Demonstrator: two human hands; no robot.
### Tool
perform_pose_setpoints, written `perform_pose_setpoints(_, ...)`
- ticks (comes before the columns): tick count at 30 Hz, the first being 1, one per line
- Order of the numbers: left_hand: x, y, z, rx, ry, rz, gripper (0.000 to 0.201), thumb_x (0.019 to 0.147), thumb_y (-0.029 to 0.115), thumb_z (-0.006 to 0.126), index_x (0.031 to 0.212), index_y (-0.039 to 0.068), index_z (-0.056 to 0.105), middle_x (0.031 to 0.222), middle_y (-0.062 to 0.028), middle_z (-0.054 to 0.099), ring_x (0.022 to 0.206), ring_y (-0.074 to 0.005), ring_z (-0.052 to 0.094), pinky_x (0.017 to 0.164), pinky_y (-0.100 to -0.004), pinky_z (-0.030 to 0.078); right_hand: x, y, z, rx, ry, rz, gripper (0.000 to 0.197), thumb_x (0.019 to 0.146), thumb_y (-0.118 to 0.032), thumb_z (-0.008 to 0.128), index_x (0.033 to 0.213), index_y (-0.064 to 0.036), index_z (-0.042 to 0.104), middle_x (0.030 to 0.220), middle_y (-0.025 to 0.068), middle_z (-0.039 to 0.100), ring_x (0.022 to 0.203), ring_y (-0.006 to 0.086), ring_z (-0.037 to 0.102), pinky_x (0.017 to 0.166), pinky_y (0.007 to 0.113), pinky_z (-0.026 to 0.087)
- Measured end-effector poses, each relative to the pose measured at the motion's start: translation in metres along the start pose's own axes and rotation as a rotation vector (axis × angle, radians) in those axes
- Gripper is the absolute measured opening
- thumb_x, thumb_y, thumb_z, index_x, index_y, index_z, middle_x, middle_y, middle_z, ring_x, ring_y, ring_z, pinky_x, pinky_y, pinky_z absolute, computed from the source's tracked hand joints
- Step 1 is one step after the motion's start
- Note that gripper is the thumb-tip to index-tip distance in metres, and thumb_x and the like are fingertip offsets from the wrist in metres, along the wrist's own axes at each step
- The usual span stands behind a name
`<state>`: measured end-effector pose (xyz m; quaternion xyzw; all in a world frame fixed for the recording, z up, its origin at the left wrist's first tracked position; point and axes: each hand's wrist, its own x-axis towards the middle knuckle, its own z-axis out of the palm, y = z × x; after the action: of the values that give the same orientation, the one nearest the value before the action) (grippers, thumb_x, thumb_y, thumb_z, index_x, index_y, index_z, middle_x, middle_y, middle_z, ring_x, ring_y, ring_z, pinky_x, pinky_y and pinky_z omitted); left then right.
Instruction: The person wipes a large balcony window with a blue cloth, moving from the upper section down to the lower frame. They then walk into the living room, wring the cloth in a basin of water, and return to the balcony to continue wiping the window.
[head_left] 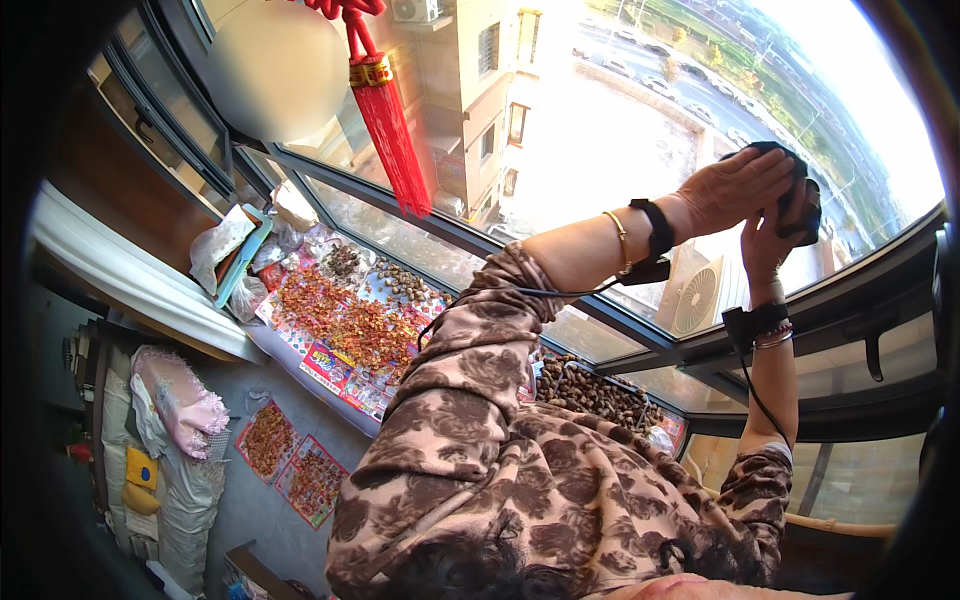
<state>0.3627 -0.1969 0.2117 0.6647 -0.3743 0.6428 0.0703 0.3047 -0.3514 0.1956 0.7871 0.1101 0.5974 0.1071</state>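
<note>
High at the right, both hands are raised in front of the bright window, on a bunched black cloth. My left hand reaches across from the left, its fingers close together over the cloth's upper part. Just below it, my right hand has its fingers bent round the cloth's lower part. The palms and part of the cloth are hidden. Whether the cloth touches the glass, I cannot tell. My left wrist carries a black strap and a gold bangle; a black strap and bracelets circle the right one.
A red tassel hangs by the window. Below, a ledge holds printed sheets with orange-brown dried pieces and dark round pieces. Two more covered sheets lie on the floor. Sacks stand left, near a white curtain.
</note>
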Motion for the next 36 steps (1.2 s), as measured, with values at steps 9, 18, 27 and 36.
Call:
perform_pose_setpoints(9,-0.106,-0.104,-0.029,-0.106,-0.184,-0.130,0.053,0.093,0.010,0.051,0.145,0.001,0.043,0.158,-0.0173,0.034,0.150,-0.0310,0.028,0.124,-0.0429,0.023,0.031,-0.114,0.061,0.172,-0.221,-0.121,0.041,0.088,-0.019,0.068,0.127,-0.0313,0.064,0.160,0.0104,0.033,0.147,0.0381,0.032,0.112,0.056,0.031)
perform_pose_setpoints(18,-0.233,-0.220,-0.056,-0.169,-0.287,-0.540,0.059,0.093,0.009,0.051,0.147,-0.006,0.034,0.157,-0.0250,0.032,0.148,-0.0380,0.029,0.122,-0.0445,0.027,0.089,-0.271,0.137,0.366,-0.306,-0.395,0.043,0.088,-0.012,0.057,0.130,-0.0225,0.063,0.157,0.0084,0.042,0.105,0.0253,0.063,0.092,0.040,0.049)
perform_pose_setpoints(27,-0.329,-0.252,-0.059,-0.143,-0.384,-1.093,0.068,0.099,0.013,0.051,0.153,-0.005,0.013,0.157,-0.0301,0.024,0.145,-0.0450,0.028,0.121,-0.0486,0.027,0.100,-0.399,0.221,0.721,-0.310,-0.518,0.031,0.093,-0.014,0.053,0.119,-0.0033,0.066,0.122,0.0127,0.064,0.120,0.0269,0.056,0.104,0.035,0.043)
perform_pose_setpoints(36,-0.351,-0.198,-0.010,-0.281,-0.296,-1.246,0.113,0.081,0.022,0.081,0.154,-0.001,-0.002,0.160,-0.0263,0.013,0.149,-0.0405,0.016,0.124,-0.0460,0.017,0.076,-0.375,0.209,0.444,-0.561,-0.716,0.031,0.086,-0.011,0.059,0.116,-0.0126,0.069,0.126,0.0022,0.063,0.119,0.0221,0.059,0.104,0.031,0.045)
